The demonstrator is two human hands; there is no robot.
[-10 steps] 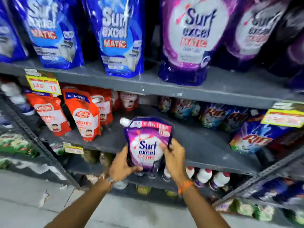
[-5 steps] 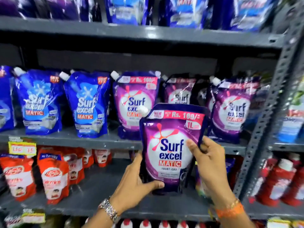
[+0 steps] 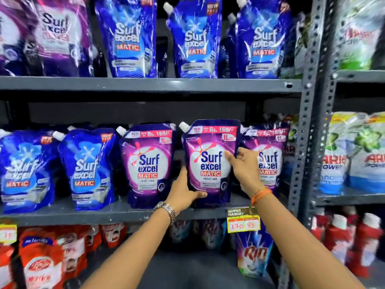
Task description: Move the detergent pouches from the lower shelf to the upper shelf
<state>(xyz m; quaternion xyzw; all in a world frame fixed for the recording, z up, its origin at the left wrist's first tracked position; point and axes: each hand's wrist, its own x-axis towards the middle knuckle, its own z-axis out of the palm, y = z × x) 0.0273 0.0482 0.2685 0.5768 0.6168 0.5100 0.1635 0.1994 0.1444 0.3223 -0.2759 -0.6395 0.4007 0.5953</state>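
A purple Surf Excel pouch (image 3: 209,161) with a white spout stands upright on the grey middle shelf (image 3: 104,213), between two other purple pouches (image 3: 149,163) (image 3: 268,161). My left hand (image 3: 184,190) grips its lower left corner from below. My right hand (image 3: 242,165) holds its right edge, thumb on the front. Two blue Surf Excel pouches (image 3: 87,170) stand further left on the same shelf. The shelf below (image 3: 187,265) is dark and partly bare behind my arms.
The top shelf (image 3: 145,84) carries several blue pouches and a purple one. A perforated grey upright (image 3: 306,122) bounds the bay on the right; Ariel bags (image 3: 354,155) sit beyond it. Red pouches (image 3: 41,257) and a Rin pack (image 3: 255,253) stand low. A yellow price tag (image 3: 242,223) hangs.
Both hands lifted the purple pouch from the lower shelf up to the middle shelf and set it among the other purple pouches. The view tilted upward.
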